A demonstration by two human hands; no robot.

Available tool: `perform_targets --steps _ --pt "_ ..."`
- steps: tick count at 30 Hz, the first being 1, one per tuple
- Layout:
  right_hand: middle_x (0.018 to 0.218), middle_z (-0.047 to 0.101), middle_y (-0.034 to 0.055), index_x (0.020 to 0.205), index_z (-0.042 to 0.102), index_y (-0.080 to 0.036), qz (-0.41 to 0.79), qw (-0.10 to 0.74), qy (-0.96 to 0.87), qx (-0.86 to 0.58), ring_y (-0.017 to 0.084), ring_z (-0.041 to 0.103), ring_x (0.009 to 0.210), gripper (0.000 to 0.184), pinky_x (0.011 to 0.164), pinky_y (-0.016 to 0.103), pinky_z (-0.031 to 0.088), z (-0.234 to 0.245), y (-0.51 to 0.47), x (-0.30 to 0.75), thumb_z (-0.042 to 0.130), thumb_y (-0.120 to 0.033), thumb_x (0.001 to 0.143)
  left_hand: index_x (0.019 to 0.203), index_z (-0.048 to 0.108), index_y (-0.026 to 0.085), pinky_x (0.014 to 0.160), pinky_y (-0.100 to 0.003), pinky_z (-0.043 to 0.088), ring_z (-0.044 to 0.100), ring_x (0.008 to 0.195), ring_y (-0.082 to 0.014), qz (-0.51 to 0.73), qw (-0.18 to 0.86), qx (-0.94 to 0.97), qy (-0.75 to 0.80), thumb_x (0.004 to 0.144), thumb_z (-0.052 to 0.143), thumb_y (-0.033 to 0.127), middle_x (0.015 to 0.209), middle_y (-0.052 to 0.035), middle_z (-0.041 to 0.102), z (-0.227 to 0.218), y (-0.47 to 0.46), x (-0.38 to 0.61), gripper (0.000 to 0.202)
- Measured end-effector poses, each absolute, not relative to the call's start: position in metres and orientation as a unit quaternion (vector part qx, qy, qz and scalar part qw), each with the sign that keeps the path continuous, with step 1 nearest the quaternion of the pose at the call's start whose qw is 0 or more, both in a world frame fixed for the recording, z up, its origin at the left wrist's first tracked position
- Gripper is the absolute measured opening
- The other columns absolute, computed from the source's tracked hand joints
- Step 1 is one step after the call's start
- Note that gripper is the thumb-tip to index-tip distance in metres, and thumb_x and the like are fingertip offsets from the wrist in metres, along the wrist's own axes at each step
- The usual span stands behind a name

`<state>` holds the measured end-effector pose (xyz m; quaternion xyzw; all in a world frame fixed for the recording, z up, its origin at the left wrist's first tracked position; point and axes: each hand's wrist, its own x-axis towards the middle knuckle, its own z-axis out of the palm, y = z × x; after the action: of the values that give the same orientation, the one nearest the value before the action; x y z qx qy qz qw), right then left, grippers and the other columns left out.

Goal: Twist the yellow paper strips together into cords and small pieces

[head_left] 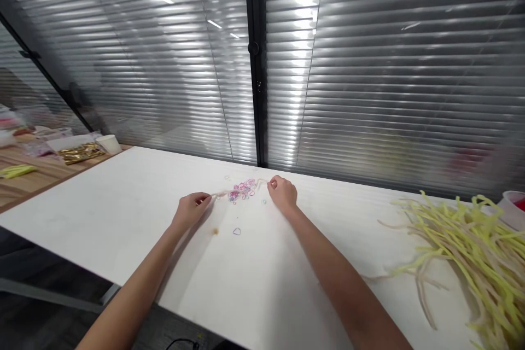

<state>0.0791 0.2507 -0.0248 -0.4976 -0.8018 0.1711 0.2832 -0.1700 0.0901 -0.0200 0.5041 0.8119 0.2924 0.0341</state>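
White counter (102, 208): it spans my head view below the window blinds (184, 76), and I see two bare arms reaching over it.
Pale strand (222, 193): I have it stretched between the hands, toward the counter's far edge, with a bend near its right end.
Left hand (192, 209): pinching the strand's left end between thumb and fingertips.
Right hand (283, 192): pinching the other end, fingers curled in.
Pink and purple loops (243, 188): bunched along the strand between the hands; too small for me to tell whether they are threaded on it or lie beneath.
Lone purple loop (237, 228): lying closer to me than the bunch, near a brownish spot (215, 231).
Yellow and beige strips (476, 240): a tangled heap at my right, well apart from the right hand, beside a white tub (508, 213).
Wooden counter (41, 176): at my left, bearing gold strips (80, 153) and a white cup (109, 144).
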Motion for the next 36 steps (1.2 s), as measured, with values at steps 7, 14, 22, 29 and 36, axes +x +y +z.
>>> perform_targets --steps 7,14,22,29,36 --pt "0.076 0.064 -0.0028 0.086 0.06 -0.026 0.232 0.315 -0.76 -0.519 0.014 0.054 0.07 0.016 0.056 0.023 0.03 -0.032 0.265 0.143 0.05 -0.036 0.08 0.085 0.066 0.018 0.062 -0.025 0.041 0.055 0.069 -0.017 0.355 0.168 0.537 0.747 0.078 0.052 0.05 0.077 -0.0035 0.065 -0.013 0.063 -0.141 0.036" --pt "0.069 0.062 -0.0031 0.081 0.059 -0.024 0.257 0.329 -0.742 -0.525 0.013 0.054 0.065 0.016 0.062 0.024 0.035 -0.052 0.263 0.164 0.048 -0.035 0.08 0.085 0.063 0.018 0.055 -0.023 0.038 0.051 0.062 -0.0131 0.315 0.223 0.625 0.678 0.085 0.046 0.044 0.077 -0.0028 0.062 -0.015 0.044 -0.083 0.03" --pt "0.086 0.064 0.0031 0.096 0.059 -0.021 0.122 0.249 -0.818 -0.505 0.017 0.056 0.08 0.019 0.081 0.034 0.034 -0.032 0.248 0.161 0.046 -0.029 0.085 0.088 0.063 0.019 0.074 -0.029 0.043 0.055 0.084 -0.0191 0.256 0.075 0.695 0.667 0.089 0.04 0.038 0.091 -0.0075 0.06 -0.031 0.059 -0.071 0.03" --pt "0.095 0.062 0.001 0.106 0.058 -0.023 0.271 0.087 -0.95 -0.129 0.014 0.056 0.083 0.029 0.071 0.024 0.037 0.008 0.165 0.187 0.057 -0.039 0.082 0.086 0.057 0.019 0.074 -0.03 0.042 0.055 0.083 -0.0196 0.208 0.063 0.709 0.671 0.089 0.035 0.036 0.089 -0.0069 0.06 -0.027 0.068 -0.074 0.027" --pt "0.082 0.06 0.0015 0.086 0.058 -0.019 0.151 0.068 -0.986 -0.017 0.014 0.053 0.075 0.018 0.068 0.026 0.036 -0.041 0.108 0.212 0.051 -0.035 0.088 0.084 0.062 0.018 0.07 -0.029 0.041 0.054 0.069 -0.018 0.293 -0.039 0.541 0.788 0.079 0.045 0.04 0.084 -0.0057 0.065 -0.012 0.126 -0.139 0.028"
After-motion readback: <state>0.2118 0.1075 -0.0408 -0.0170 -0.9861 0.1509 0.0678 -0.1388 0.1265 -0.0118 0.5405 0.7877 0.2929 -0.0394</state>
